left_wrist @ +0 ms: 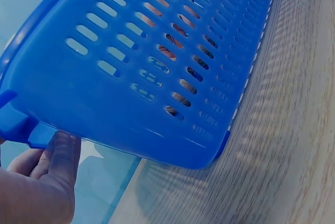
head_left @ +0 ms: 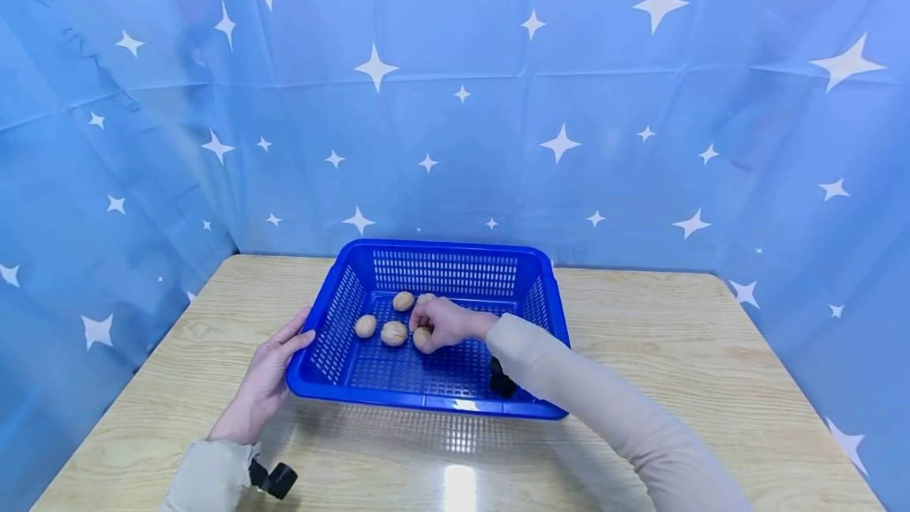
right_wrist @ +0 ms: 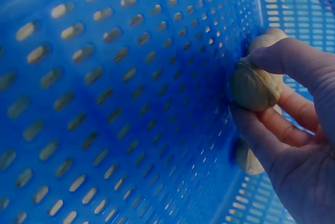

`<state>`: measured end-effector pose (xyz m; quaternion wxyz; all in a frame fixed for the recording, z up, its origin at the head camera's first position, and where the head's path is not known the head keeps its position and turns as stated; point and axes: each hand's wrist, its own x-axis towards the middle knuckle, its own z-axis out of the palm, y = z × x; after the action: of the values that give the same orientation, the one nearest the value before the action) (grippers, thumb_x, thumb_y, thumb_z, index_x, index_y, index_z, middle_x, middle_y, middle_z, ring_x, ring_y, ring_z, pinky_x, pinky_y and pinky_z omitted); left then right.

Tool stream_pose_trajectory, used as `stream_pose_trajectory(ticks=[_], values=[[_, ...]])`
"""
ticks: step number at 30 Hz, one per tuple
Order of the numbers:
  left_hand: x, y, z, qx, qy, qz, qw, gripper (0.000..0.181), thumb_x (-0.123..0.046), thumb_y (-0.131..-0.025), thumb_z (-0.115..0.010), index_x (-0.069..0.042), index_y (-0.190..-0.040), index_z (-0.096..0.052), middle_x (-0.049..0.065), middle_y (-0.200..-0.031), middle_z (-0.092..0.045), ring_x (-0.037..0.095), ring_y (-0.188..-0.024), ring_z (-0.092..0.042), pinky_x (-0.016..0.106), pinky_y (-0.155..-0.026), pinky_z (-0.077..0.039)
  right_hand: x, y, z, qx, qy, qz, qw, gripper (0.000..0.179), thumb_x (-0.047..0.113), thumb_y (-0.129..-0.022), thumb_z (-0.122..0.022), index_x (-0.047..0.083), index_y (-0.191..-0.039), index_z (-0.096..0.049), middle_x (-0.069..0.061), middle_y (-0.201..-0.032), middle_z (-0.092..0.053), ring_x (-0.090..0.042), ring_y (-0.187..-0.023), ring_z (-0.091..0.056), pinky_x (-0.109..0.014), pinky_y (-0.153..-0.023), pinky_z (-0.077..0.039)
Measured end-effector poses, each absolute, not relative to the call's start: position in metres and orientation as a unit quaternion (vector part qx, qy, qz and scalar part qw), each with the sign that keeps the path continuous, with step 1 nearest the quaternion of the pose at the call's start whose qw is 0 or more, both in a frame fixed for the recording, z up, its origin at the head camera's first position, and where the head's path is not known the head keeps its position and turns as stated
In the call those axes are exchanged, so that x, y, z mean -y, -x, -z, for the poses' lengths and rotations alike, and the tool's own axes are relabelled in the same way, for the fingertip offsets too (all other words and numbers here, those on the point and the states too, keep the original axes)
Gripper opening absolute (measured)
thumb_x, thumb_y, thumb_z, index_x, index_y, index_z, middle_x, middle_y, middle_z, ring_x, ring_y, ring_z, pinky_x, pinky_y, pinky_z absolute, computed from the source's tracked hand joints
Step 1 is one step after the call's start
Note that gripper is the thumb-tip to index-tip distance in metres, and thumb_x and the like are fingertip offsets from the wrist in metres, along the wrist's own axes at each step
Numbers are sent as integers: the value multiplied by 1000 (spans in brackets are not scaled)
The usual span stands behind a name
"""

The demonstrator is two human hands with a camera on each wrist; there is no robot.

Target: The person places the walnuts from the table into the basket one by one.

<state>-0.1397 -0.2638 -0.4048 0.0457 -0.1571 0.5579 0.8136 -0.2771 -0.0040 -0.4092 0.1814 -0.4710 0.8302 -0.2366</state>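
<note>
A blue plastic basket [head_left: 455, 401] with slotted walls holds several walnuts. My left hand [head_left: 266, 370] grips its left rim, thumb on top; in the left wrist view the fingers [left_wrist: 64, 153] curl under the rim. Inside the basket, my right hand [head_left: 448, 324] pinches a walnut [right_wrist: 255, 84] between thumb and fingers, close over the slotted floor. Left of that hand lie a walnut [head_left: 394, 333], another walnut [head_left: 366, 326] near the left wall, and a third walnut [head_left: 403, 301] farther back. One more walnut [head_left: 426, 299] is partly hidden behind the right hand.
The basket stands on a light wooden table [head_left: 640, 330], near its back edge. A blue curtain [head_left: 455, 117] with white stars hangs behind the table and along both sides. Each wrist wears a black camera mount, such as the left mount [head_left: 273, 479].
</note>
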Motion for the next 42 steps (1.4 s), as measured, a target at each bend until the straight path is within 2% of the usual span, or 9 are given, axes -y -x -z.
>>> stream_pose_trajectory(ticks=[10, 17, 26, 31, 36, 42], values=[[264, 140, 405, -558, 155, -814, 45, 65, -16, -93, -60, -14, -147, -25, -20, -103, -64, 4, -96, -61, 24, -81, -51, 4, 276, 412, -829, 485, 231, 159, 25, -1, -71, -74, 2, -93, -63, -5, -89, -61, -15, -83, -55, -18, -72, -45], [263, 140, 404, -555, 155, -816, 46, 62, -15, -92, -60, -16, -146, -28, -20, -103, -64, 5, -96, -61, 24, -81, -51, 2, 276, 407, -838, 458, 238, 180, 28, 3, -73, -76, 3, -98, -63, -6, -95, -61, -18, -89, -58, -20, -77, -46], [264, 139, 403, -555, 157, -815, 51, 66, -15, -93, -59, -13, -148, -23, -21, -102, -63, 4, -96, -61, 24, -82, -51, -9, 276, 376, -814, 433, 326, 207, 33, 4, -79, -72, -2, -109, -60, -19, -109, -62, -30, -101, -60, -23, -83, -48], [264, 139, 403, -553, 160, -816, 49, 66, -14, -92, -60, -14, -147, -23, -22, -101, -63, 3, -97, -60, 23, -82, -50, -22, 275, 355, -805, 421, 362, 211, 33, 7, -82, -71, -1, -112, -59, -20, -114, -60, -28, -103, -60, -24, -84, -49], [265, 139, 404, -550, 156, -819, 49, 64, -14, -93, -59, -14, -147, -24, -22, -102, -63, 3, -97, -60, 23, -81, -51, -42, 271, 340, -795, 416, 387, 213, 31, 8, -85, -69, 2, -114, -58, -14, -115, -60, -28, -105, -59, -28, -86, -49], [265, 139, 406, -548, 148, -822, 48, 61, -15, -93, -59, -17, -145, -28, -21, -103, -64, 4, -97, -60, 23, -81, -51, -71, 260, 325, -796, 411, 403, 187, 32, 12, -86, -69, 5, -116, -58, -7, -113, -61, -21, -105, -59, -32, -88, -49]])
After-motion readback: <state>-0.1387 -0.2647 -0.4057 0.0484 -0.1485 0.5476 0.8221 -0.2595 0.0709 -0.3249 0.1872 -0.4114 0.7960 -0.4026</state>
